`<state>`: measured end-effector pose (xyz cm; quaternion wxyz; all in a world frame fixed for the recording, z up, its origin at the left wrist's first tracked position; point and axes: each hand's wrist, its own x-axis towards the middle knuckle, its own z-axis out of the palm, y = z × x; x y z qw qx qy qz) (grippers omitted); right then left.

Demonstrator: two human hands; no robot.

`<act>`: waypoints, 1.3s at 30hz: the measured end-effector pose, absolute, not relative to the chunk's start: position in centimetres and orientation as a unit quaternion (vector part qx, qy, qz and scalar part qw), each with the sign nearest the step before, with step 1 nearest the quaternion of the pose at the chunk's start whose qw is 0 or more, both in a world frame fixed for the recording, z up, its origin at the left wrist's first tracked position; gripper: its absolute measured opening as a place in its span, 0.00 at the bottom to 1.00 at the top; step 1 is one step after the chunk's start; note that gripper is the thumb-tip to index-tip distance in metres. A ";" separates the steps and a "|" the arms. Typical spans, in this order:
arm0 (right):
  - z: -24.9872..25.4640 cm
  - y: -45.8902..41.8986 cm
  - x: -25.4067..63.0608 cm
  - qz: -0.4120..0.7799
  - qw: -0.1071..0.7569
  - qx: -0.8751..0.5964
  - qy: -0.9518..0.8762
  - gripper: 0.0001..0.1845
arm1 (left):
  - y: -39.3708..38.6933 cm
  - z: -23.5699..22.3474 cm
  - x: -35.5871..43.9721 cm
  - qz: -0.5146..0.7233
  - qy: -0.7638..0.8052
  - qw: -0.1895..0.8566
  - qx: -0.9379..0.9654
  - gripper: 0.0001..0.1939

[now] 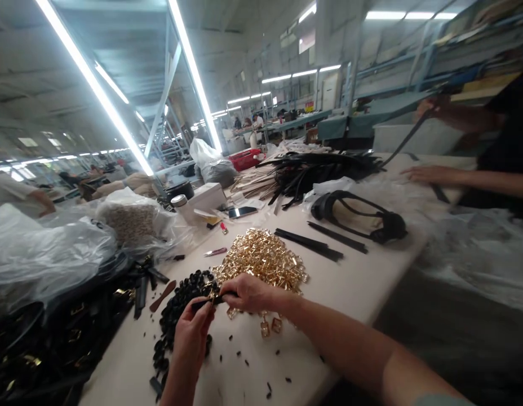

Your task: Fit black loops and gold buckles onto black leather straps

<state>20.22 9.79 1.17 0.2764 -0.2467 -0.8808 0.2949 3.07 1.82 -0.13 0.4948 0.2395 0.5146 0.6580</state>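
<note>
Between my two hands is a short black strap [200,305] with a gold buckle [212,295] on it. My left hand [193,322] pinches the strap near the buckle, thumb and fingers closed. From the other side, my right hand [248,293] grips the strap's other end with curled fingers. Just behind my hands rises a heap of gold buckles [265,256]. A pile of small black loops [177,316] curves around my left hand. A few loose buckles [270,325] lie below my right wrist.
Black straps [307,243] lie right of the heap, near a bundle of looped straps [358,217]. A small cutter [216,251], a phone [243,212] and a brown wooden tool [163,296] rest on the table. At right, a co-worker's hand [433,107] holds a strap.
</note>
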 end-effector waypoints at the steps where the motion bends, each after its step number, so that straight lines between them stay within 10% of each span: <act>1: 1.1 9.7 20.2 0.290 0.274 -0.250 -0.882 0.09 | 1.8 -0.3 3.1 0.655 0.520 0.496 0.234 0.23; 39: 2.5 9.0 20.0 0.303 0.305 -0.323 -0.843 0.07 | 1.2 -1.1 3.6 0.642 0.561 0.359 0.379 0.25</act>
